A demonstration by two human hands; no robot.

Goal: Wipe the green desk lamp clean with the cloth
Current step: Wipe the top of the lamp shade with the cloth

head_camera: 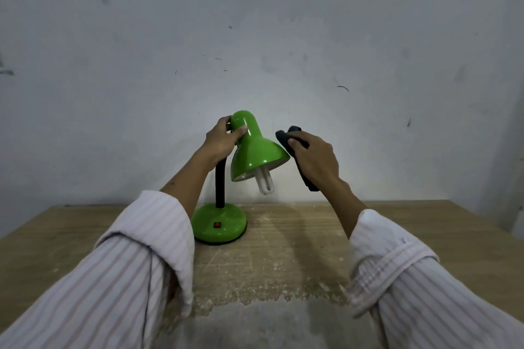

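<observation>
A scuffed grey-white wall (255,37) rises behind a worn wooden desk (425,235), its surface pale and flaking toward the near edge. A person's arms in striped, rolled-up sleeves (127,263) reach over it. The green desk lamp (256,150) stands near the desk's far edge, left of centre, its round base (219,225) carrying a red switch (217,225). The left hand (222,140) is wrapped around the narrow top of the shade. The right hand (316,160) clutches a dark cloth (286,136) just beside the shade's rim; contact cannot be told. A white bulb (265,183) protrudes below.
</observation>
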